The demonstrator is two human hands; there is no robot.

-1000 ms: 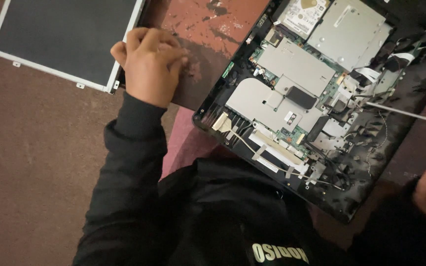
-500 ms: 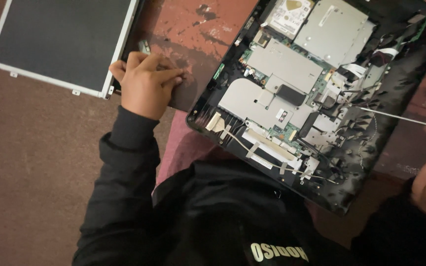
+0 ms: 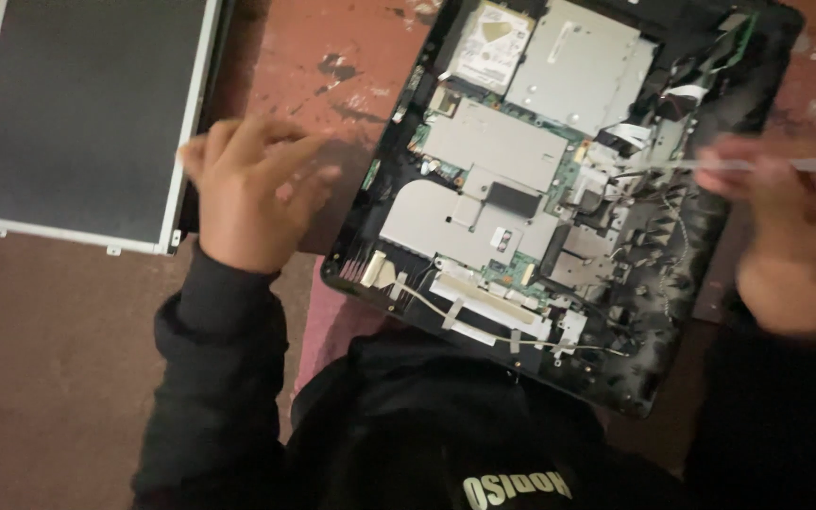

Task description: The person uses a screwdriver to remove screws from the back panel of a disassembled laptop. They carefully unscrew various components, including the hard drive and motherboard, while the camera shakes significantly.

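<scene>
Over bare metal-plated laptop innards (image 3: pixel 521 189), right hand (image 3: pixel 790 246) fingers pinching a thin screwdriver (image 3: pixel 710 165); left hand (image 3: pixel 247 194) loosely curled, empty.

A strip of bare reddish floor (image 3: pixel 332 57) is left open between the flat display panel (image 3: pixel 77 113) and the opened laptop base (image 3: pixel 540 208). The lower end of that strip is blocked by the left hand (image 3: pixel 252 194), which is held with curled fingers just beside the panel's right edge. Brown floor below the panel is unoccupied down to the dark sleeve (image 3: pixel 210 378). The laptop base's interior is crowded with metal shields, a drive (image 3: pixel 493 38) and loose ribbon cables. Its right side is crossed by a thin screwdriver (image 3: pixel 710 165), kept in the blurred right hand (image 3: pixel 795 236), so passage there is barred.
</scene>
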